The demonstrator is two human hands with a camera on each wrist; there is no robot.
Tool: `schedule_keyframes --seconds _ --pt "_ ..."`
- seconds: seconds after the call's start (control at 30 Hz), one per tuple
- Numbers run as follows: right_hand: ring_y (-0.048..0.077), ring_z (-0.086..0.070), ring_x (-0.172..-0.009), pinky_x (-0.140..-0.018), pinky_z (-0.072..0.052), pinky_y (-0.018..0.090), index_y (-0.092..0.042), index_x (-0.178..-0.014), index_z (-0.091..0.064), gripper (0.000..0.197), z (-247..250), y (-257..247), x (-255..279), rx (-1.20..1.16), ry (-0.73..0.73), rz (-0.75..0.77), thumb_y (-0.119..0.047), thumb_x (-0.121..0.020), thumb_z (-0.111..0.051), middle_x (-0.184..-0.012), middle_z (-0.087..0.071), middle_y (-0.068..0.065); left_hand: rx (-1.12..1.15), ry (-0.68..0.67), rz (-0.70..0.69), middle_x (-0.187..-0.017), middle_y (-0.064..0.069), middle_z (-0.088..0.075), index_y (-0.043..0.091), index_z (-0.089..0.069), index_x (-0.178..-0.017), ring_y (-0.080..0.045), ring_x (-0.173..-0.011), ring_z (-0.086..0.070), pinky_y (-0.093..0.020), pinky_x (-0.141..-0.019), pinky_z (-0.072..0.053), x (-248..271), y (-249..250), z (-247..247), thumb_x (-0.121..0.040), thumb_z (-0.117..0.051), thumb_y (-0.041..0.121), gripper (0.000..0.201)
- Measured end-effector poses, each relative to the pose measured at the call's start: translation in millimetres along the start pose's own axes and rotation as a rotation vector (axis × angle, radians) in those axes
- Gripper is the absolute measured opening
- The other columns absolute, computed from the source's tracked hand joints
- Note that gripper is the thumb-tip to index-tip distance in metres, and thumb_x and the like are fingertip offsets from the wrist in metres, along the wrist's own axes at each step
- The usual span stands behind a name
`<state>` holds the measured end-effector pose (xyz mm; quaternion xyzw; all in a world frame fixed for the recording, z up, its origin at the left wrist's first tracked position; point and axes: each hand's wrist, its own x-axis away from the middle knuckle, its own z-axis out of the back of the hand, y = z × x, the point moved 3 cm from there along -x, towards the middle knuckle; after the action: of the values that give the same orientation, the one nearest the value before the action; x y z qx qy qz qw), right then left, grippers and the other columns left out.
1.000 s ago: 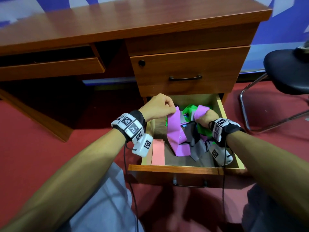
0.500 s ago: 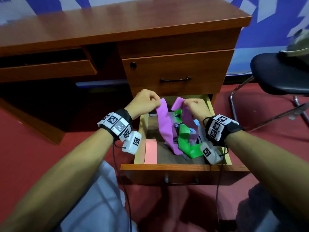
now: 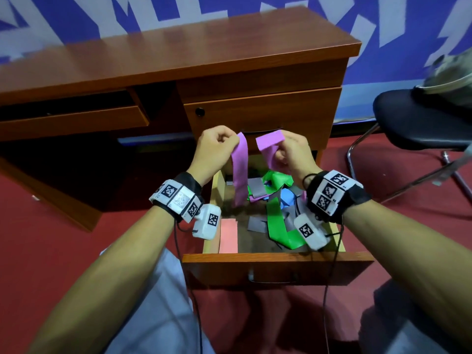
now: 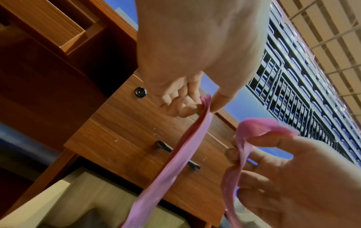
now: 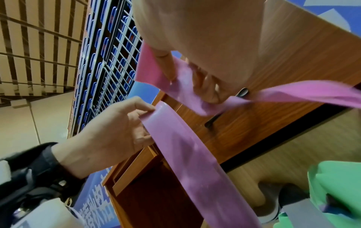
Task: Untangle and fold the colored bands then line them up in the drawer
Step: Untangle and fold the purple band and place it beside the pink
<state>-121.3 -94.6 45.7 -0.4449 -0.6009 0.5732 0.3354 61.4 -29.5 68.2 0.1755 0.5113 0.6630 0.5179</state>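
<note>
A purple band point(image 3: 240, 172) hangs above the open drawer point(image 3: 278, 259), held up at two places. My left hand point(image 3: 217, 149) pinches one end of it point(image 4: 207, 104) between thumb and fingers. My right hand point(image 3: 291, 154) grips the other end point(image 3: 269, 139), which folds over my fingers point(image 5: 187, 86). The band's lower part drops into a tangle of green point(image 3: 277, 221), grey point(image 3: 255, 187) and blue point(image 3: 287, 196) bands in the drawer. A folded pink band point(image 3: 228, 235) lies flat along the drawer's left side.
The wooden desk point(image 3: 178, 54) stands behind, its upper drawer point(image 3: 260, 116) closed just beyond my hands. A black chair point(image 3: 419, 118) with a metal frame stands at the right on the red carpet. My knees are under the drawer front.
Both hands have risen from the pile, lifting the purple band up out of the drawer. The green band has dropped back and now lies loose in the drawer.
</note>
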Motion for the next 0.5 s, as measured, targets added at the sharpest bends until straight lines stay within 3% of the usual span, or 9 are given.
schedule_keyframes --seconds 0.07,0.13,0.23,0.3,0.4,0.5 --pt "0.009 -0.021 -0.04 -0.045 -0.015 0.018 -0.022 -0.058 -0.049 0.035 3.6 9.5 -3.4 0.009 -0.036 -0.104 -0.008 -0.089 -0.055 -0.048 -0.026 -0.009 -0.019 -0.043 0.046 -0.069 0.003 -0.064 0.013 -0.072 -0.073 -0.008 -0.065 -0.055 -0.026 -0.064 -0.045 2.3 -6.1 -4.0 -0.079 -0.063 0.018 0.011" --pt "0.01 -0.021 -0.042 -0.046 -0.017 0.02 -0.023 -0.059 -0.055 0.029 5.4 16.5 -2.3 0.056 -0.12 -0.215 -0.023 -0.087 -0.061 -0.052 -0.025 -0.007 -0.002 -0.1 0.123 -0.061 0.008 -0.06 0.015 -0.069 -0.069 -0.004 -0.055 -0.05 -0.019 -0.051 -0.039 5.1 -7.5 -7.7 -0.083 -0.064 0.011 0.016" --pt "0.008 -0.027 -0.041 -0.043 -0.021 0.018 -0.021 -0.084 -0.067 0.024 6.2 27.6 4.8 0.136 -0.248 -0.233 -0.044 -0.091 -0.066 -0.052 -0.035 -0.009 0.038 -0.223 0.264 -0.061 0.007 -0.058 0.013 -0.067 -0.074 -0.005 -0.047 -0.05 -0.019 -0.042 -0.03 10.9 -10.5 -12.2 -0.087 -0.062 0.005 0.016" --pt "0.008 -0.03 -0.041 -0.044 -0.024 0.018 -0.018 -0.088 -0.065 0.025 6.8 33.8 11.3 0.197 -0.317 -0.187 -0.042 -0.095 -0.065 -0.053 -0.041 -0.007 0.061 -0.302 0.324 -0.056 0.009 -0.055 0.013 -0.067 -0.078 -0.006 -0.048 -0.053 -0.019 -0.043 -0.03 15.8 -12.7 -13.7 -0.088 -0.063 0.004 0.014" --pt "0.007 -0.034 -0.042 -0.043 -0.028 0.017 -0.023 -0.098 -0.069 0.006 8.2 40.3 17.8 0.264 -0.358 -0.178 -0.027 -0.098 -0.065 -0.057 -0.05 -0.01 0.075 -0.369 0.366 -0.045 0.011 -0.051 0.011 -0.068 -0.084 -0.011 -0.057 -0.058 -0.018 -0.045 -0.033 19.7 -13.9 -13.3 -0.09 -0.065 0.005 0.008" --pt "0.011 -0.024 -0.044 -0.044 -0.018 0.02 -0.012 -0.098 -0.066 0.011 8.4 43.7 19.5 0.23 -0.361 -0.223 -0.021 -0.1 -0.061 -0.058 -0.035 -0.002 0.079 -0.394 0.367 -0.046 0.009 -0.055 0.007 -0.071 -0.093 -0.014 -0.063 -0.06 -0.019 -0.047 -0.035 21.9 -11.3 -11.2 -0.09 -0.069 0.007 0.004"
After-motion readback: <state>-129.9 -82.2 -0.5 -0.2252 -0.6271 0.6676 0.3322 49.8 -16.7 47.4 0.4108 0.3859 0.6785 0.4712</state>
